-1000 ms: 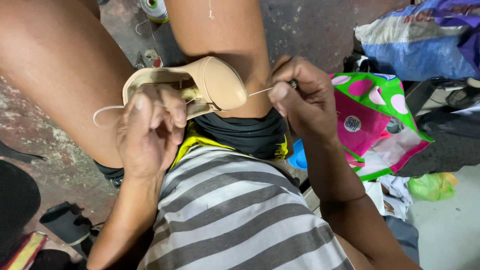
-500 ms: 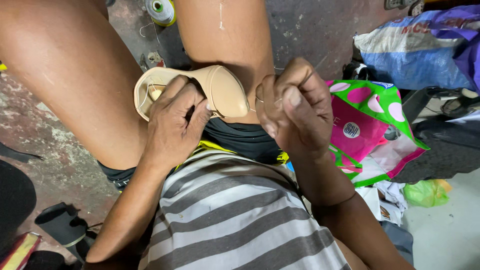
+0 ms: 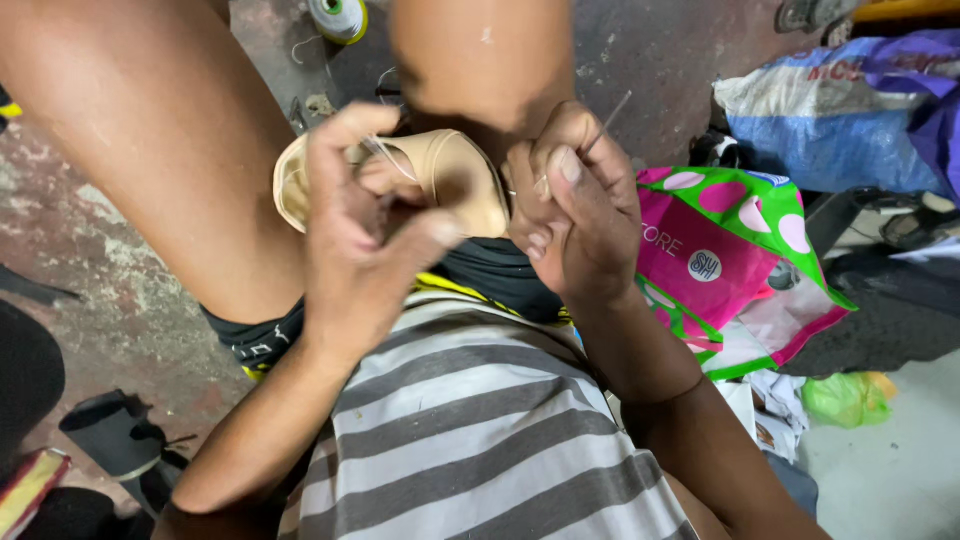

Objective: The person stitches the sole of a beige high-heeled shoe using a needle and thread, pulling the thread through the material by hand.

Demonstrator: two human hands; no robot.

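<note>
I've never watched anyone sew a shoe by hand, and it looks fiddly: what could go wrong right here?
The needle sticks out of the right hand, close to the bare knee, so a slip might prick skin. The thread runs through the left hand, whose fingers crowd it; it could tangle or snag. The beige shoe is only wedged between the legs and may shift.

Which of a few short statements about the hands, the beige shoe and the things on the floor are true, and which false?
1. The beige leather shoe is held between the person's knees. True.
2. The right hand pinches a thin metal needle. True.
3. The left hand rests flat on the floor. False: it is raised at the shoe, fingers on pale thread.
4. A pink and green polka-dot plastic bag lies beside the right forearm. True.
5. The spool of thread sits in the person's lap. False: it stands on the floor beyond the knees.
</note>
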